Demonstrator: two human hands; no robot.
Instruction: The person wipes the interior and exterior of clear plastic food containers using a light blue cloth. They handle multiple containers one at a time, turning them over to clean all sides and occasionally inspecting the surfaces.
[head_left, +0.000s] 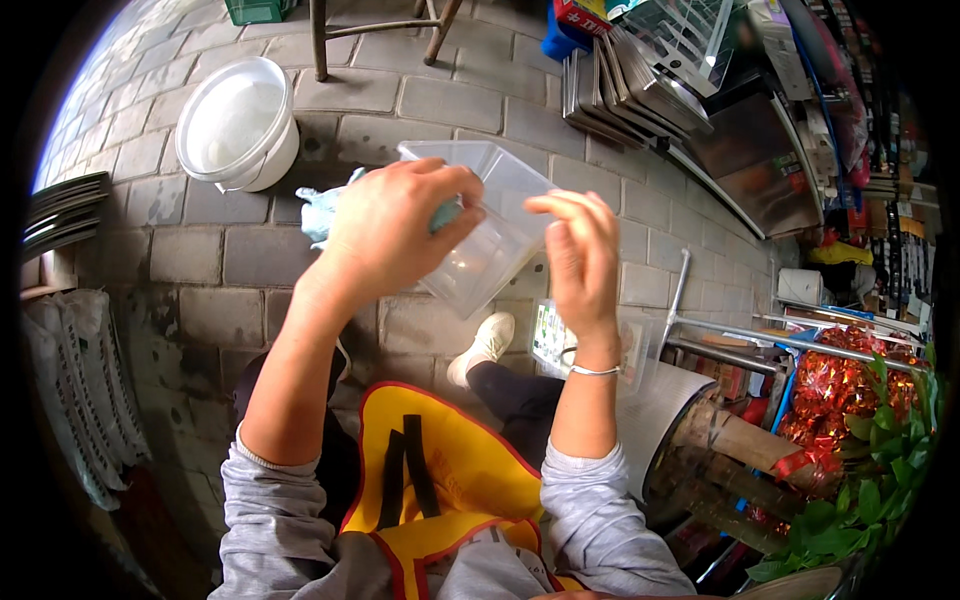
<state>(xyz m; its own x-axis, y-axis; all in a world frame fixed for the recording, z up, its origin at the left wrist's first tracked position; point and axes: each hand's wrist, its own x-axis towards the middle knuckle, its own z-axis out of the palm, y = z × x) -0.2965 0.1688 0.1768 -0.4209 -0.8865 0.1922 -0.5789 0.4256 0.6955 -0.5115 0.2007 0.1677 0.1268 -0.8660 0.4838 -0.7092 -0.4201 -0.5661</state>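
Clear plastic container [490, 225], square and see-through, is held tilted above the paved floor [420, 100], near the middle of the view. The left hand [385, 230], at its 9 o'clock, curls its fingers shut on a pale blue cloth [322, 212] pressed to the container's side. The right hand [580, 255], at 3 o'clock, stands upright, fingers [560, 205] loosely bent against the container's edge. A white bucket [238, 125] sits at 10 o'clock, well apart. Stacked metal trays [630, 85] lean at 1 o'clock. Bare paving lies open beyond the container at 12 o'clock.
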